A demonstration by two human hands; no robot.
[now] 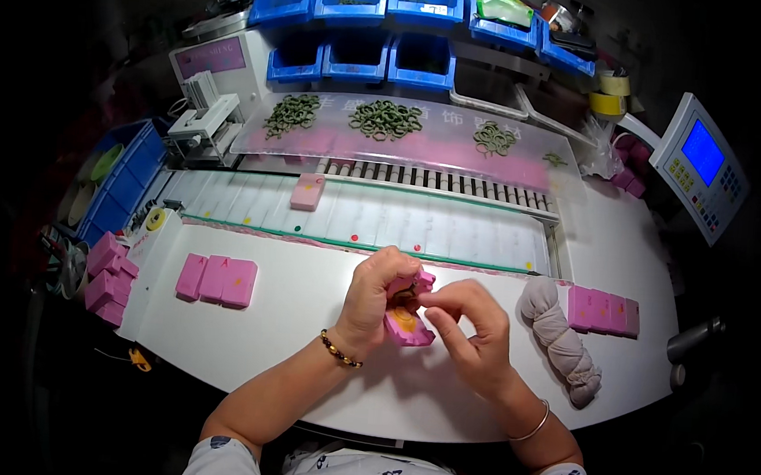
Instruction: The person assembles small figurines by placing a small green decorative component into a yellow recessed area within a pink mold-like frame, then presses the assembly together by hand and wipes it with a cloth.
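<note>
My left hand [371, 297] is closed around a pink rubber mould [409, 328], holding it above the white table. The mould is split open on its right side, and yellowish marks show on the inner face. Close against the opening is my right hand [473, 328], its fingers bent and the thumb and forefinger drawn near each other at the mould's edge. Whatever lies between those fingertips is too small to make out. Beyond my hands, a single pink mould block [308, 192] rests on the pale conveyor belt [382, 218].
Pink blocks sit in a group [217, 280] at left and a row [603, 311] at right, beside a twisted grey cloth [559, 338]. Piles of green rings [385, 120] lie on a clear-covered shelf under blue bins [351, 2]. A control panel [702, 163] stands at right.
</note>
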